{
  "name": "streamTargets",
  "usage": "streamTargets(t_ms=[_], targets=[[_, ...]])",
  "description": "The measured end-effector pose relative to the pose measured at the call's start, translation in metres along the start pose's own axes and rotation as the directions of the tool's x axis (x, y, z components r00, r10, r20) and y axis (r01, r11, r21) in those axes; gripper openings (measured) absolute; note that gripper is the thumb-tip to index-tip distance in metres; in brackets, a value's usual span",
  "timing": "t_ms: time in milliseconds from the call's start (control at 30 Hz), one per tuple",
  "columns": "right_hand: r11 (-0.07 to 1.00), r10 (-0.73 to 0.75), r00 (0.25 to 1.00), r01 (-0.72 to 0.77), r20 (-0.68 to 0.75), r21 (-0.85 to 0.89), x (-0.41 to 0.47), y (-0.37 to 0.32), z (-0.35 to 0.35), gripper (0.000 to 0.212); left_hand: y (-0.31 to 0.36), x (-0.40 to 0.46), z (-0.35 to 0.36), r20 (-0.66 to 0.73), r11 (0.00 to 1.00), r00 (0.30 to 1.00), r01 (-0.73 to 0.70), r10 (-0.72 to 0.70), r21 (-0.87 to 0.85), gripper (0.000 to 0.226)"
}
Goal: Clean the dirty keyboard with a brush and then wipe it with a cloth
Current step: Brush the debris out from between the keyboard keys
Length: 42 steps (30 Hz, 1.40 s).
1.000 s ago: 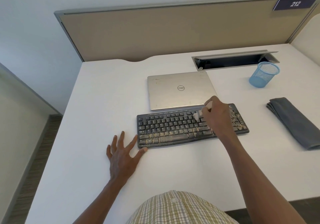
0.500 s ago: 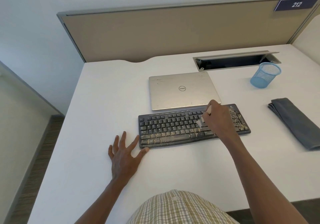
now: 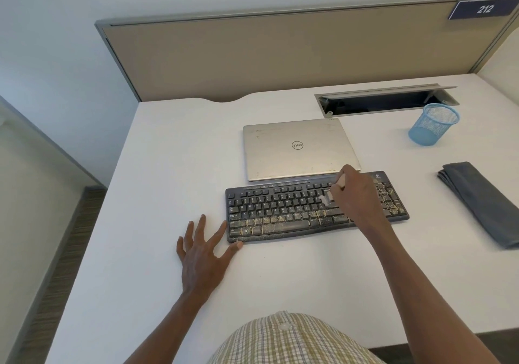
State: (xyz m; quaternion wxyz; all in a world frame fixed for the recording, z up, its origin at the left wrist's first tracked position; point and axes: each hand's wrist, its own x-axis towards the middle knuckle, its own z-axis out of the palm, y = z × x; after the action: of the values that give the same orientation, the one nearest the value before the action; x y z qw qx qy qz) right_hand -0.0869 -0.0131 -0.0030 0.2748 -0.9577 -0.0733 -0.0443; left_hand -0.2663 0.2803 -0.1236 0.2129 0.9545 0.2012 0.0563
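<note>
The laptop [image 3: 300,150] is blocking the keyboard's [image 3: 280,212] far side; bare desk [image 3: 157,183] is lying open toward the left edge.

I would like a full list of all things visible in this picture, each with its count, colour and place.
keyboard: one, black, dusty with crumbs, desk centre
brush: one, pale bristles, on the keys right of centre
laptop: one, silver, closed, behind the keyboard
mesh cup: one, blue, far right
cloth: one, dark grey, folded, right edge
cable tray: one, grey, lid open, desk rear
number plate: one, navy, on the partition
desk: one, white
left hand: flat on the desk, thumb at the keyboard corner
right hand: holds the brush
</note>
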Motion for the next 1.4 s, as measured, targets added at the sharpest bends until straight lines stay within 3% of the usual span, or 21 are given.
streamTargets(t_ms=[167, 367, 633, 833, 1033, 1233, 1333, 1400], targets=[[0.995, 0.006, 1.000, -0.005, -0.004, 0.098, 0.001, 0.001, -0.001, 0.004, 0.000, 0.000, 0.000, 0.003, 1.000, 1.000, 0.001, -0.001, 0.013, 0.080], [0.996, 0.041, 0.998, -0.044, 0.040, 0.082, 0.003, 0.003, -0.013, 0.007, -0.001, 0.000, 0.000, -0.001, 1.000, 1.000, 0.001, -0.001, 0.022, 0.077], [0.986, -0.104, 0.978, 0.078, 0.179, 0.148, 0.001, 0.011, -0.010, 0.021, 0.001, 0.000, 0.000, -0.006, 1.000, 1.000, 0.002, -0.002, 0.018, 0.078], [1.000, -0.007, 0.993, 0.006, 0.119, 0.008, 0.006, 0.026, -0.027, 0.024, 0.001, 0.000, -0.001, -0.001, 1.000, 1.000, 0.004, -0.004, 0.014, 0.078], [0.997, -0.033, 0.992, 0.024, 0.125, 0.068, 0.002, 0.023, -0.021, 0.014, 0.001, 0.000, -0.001, 0.000, 1.000, 1.000, 0.004, -0.004, 0.019, 0.078], [0.994, 0.065, 0.998, -0.067, -0.024, -0.083, 0.002, 0.026, -0.027, 0.013, 0.001, 0.000, -0.001, -0.004, 1.000, 1.000, -0.002, 0.002, 0.015, 0.079], [0.990, 0.133, 0.987, -0.129, -0.084, 0.056, 0.005, 0.026, -0.022, 0.007, 0.001, 0.000, -0.001, -0.005, 1.000, 1.000, -0.006, 0.006, 0.018, 0.079], [0.974, 0.184, 0.982, -0.176, -0.041, 0.142, 0.007, 0.028, -0.015, 0.004, 0.001, -0.001, -0.001, -0.002, 1.000, 1.000, -0.003, 0.003, 0.019, 0.080]])
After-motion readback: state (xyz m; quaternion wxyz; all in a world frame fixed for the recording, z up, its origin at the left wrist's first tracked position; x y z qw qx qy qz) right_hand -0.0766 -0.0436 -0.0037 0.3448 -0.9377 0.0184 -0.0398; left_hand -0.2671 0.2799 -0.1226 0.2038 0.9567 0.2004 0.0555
